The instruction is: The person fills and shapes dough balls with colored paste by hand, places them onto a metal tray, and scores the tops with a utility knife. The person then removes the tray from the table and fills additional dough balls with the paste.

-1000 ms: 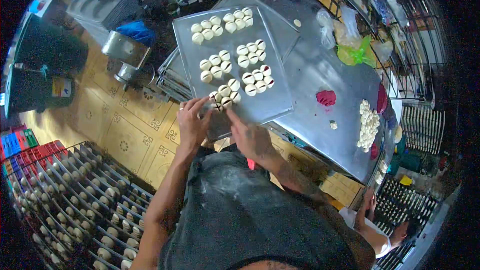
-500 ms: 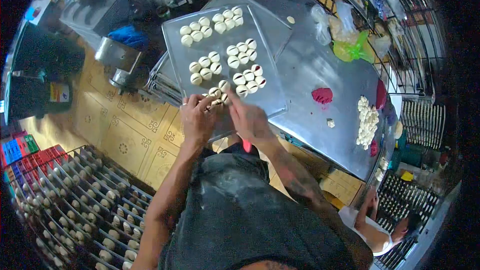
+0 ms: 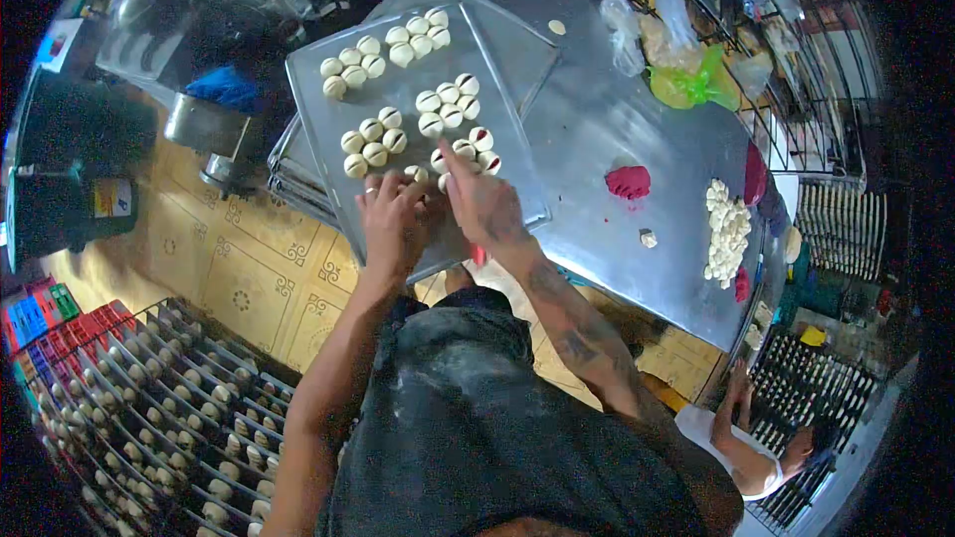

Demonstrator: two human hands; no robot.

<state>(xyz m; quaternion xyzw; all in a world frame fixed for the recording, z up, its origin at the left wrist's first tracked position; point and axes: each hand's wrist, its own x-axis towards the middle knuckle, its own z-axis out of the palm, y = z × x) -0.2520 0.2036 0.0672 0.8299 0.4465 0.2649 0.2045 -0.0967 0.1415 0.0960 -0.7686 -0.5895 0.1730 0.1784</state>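
Several round white dough balls lie in small groups on a metal tray (image 3: 333,124); many have a dark slit on top, and a few show red filling. My left hand (image 3: 394,229) reaches over the nearest group, bent fingers gripping a dough ball (image 3: 417,173) there and covering most of that group. Close to its right, my right hand (image 3: 485,209) is closed on a red-handled tool (image 3: 478,255). The handle end sticks out below the palm, while the tool's working end is hidden. Its index finger stretches past the dough balls (image 3: 480,138) of the right-hand group.
On the metal table (image 3: 577,229) are a red lump of dough (image 3: 628,182), a heap of small white pieces (image 3: 727,234) and plastic bags (image 3: 696,80). A rack of dough balls (image 3: 169,418) stands at lower left. Another person (image 3: 736,452) is at lower right.
The whole view has shifted, so the tray appears farther left. Relative to the tray, both hands have moved right, the right one also farther away, and they now cover more of the nearest dough balls.
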